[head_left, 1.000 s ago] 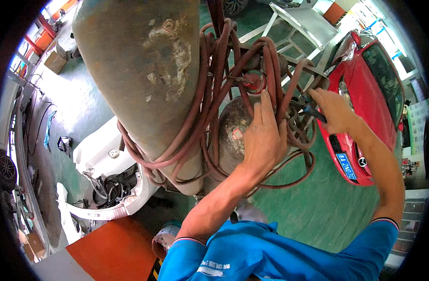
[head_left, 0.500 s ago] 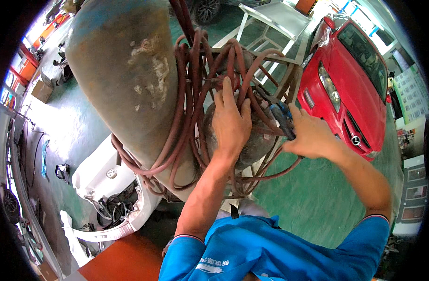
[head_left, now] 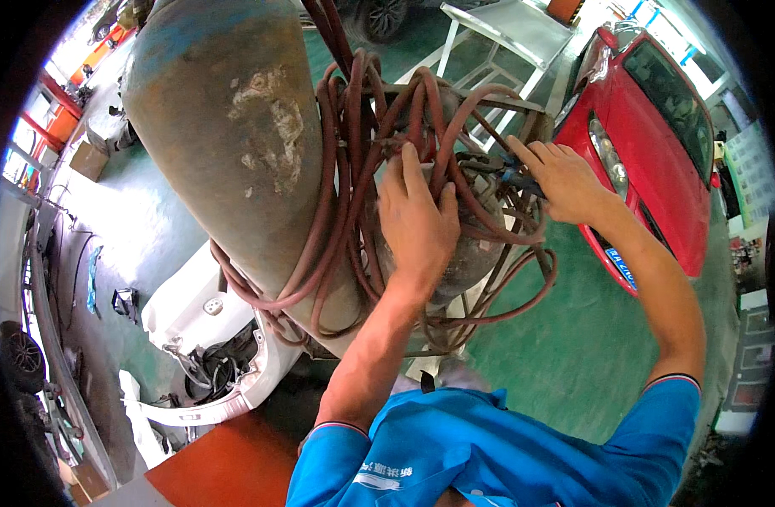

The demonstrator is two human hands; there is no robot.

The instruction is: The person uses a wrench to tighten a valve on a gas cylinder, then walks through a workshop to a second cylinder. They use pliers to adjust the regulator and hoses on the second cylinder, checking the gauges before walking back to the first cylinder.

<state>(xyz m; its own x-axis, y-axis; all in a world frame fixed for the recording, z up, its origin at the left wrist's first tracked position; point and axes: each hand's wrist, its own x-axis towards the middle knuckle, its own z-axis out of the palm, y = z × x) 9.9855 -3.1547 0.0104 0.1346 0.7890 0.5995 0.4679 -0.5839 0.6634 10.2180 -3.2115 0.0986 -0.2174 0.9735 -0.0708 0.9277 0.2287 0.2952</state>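
Reddish-brown hoses (head_left: 324, 245) hang in loops over a large, worn grey gas cylinder (head_left: 227, 127) and a smaller rounded tank (head_left: 468, 262) to its right. My left hand (head_left: 417, 224) rests among the loops above the smaller tank. Its fingers stretch forward and the thumb stands apart, close to a partly hidden red part (head_left: 425, 159). To the right, my right hand (head_left: 565, 179) is closed around a dark tool with blue parts (head_left: 521, 180). Fingers and hoses cover much of that tool, so its exact kind is unclear.
A red car (head_left: 649, 144) stands on the right, near the metal frame (head_left: 535, 127) around the tanks. Behind is a white metal table (head_left: 523, 34). At lower left, a white car bumper (head_left: 180, 313) lies near an orange panel (head_left: 227, 465). A cardboard box (head_left: 87, 160) sits far left.
My right hand has moved up and away with the dark tool, in among the hoses. Hose loops at the lower right have shifted. My left hand stays in nearly the same place.
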